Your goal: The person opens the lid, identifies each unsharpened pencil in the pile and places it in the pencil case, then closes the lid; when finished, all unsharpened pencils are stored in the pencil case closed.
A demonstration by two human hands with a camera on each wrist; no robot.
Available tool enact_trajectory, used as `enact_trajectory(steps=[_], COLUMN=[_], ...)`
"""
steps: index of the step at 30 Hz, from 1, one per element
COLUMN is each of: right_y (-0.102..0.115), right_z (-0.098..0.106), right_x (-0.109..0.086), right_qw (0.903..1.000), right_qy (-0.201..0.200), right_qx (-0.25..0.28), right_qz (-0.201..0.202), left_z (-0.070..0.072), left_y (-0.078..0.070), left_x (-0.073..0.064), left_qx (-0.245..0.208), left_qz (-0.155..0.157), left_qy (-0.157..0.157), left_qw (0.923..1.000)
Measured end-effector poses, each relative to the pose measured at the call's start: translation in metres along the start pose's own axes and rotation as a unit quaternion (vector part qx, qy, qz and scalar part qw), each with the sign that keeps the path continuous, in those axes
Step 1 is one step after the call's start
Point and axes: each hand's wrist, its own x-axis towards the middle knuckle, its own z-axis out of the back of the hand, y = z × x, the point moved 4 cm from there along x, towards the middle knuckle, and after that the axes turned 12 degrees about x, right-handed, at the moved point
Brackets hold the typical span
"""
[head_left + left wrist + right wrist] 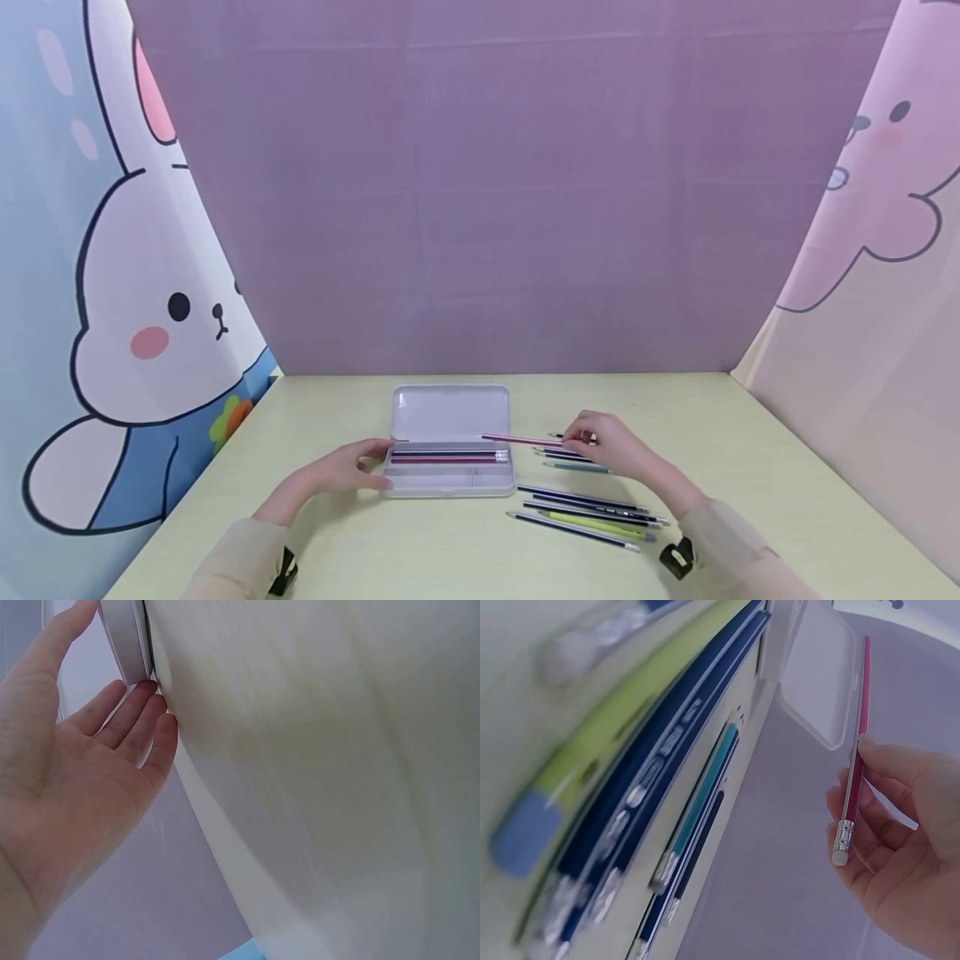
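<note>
A pink-and-red pencil (864,697) with a silver ferrule and white eraser is pinched between the thumb and fingers of my right hand (611,443). Its front end points left, over the right side of the open white pencil case (450,492) in the head view. Inside the case's back compartment lie several striped pencils (450,457); the two smaller front compartments show bare bottoms. My left hand (345,468) rests at the case's left end, thumb by the front corner and loosely bent fingers by the back corner. The raised lid (450,412) leans back behind the case.
Right of the case lie several dark striped pencils (581,497) and a yellow-green pencil (600,525) with a blue end. Behind them, below my right hand, are a teal pencil (577,467) and some dark ones. A purple cloth backdrop (487,208) stands along the table's far edge.
</note>
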Motion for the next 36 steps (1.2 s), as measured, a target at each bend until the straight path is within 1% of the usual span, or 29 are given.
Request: enact_trajectory(steps=[14, 21, 25, 30, 36], right_y=[0.011, 0.021, 0.027, 0.034, 0.039], right_z=[-0.019, -0.03, -0.037, -0.046, -0.057], right_x=[0.027, 0.04, 0.046, 0.053, 0.064], right_qw=[0.9997, 0.9988, 0.9989, 0.999, 0.9983], right_qy=[0.001, 0.025, 0.033, 0.04, 0.055], right_qx=[0.024, 0.039, 0.031, 0.02, 0.022], right_qz=[-0.008, -0.016, -0.014, -0.001, -0.005], left_z=[-0.001, -0.001, -0.001, -0.001, 0.0], left_y=[0.001, 0.001, 0.001, 0.001, 0.001], left_x=[0.001, -0.001, -0.001, 0.0, 0.0], left_qx=[0.001, 0.005, 0.004, 0.002, 0.002], left_qz=[0.002, 0.004, 0.008, 0.008, 0.004], left_qy=[-0.001, -0.004, -0.003, -0.001, -0.001], left_qw=[1.0, 1.0, 1.0, 1.0, 1.0])
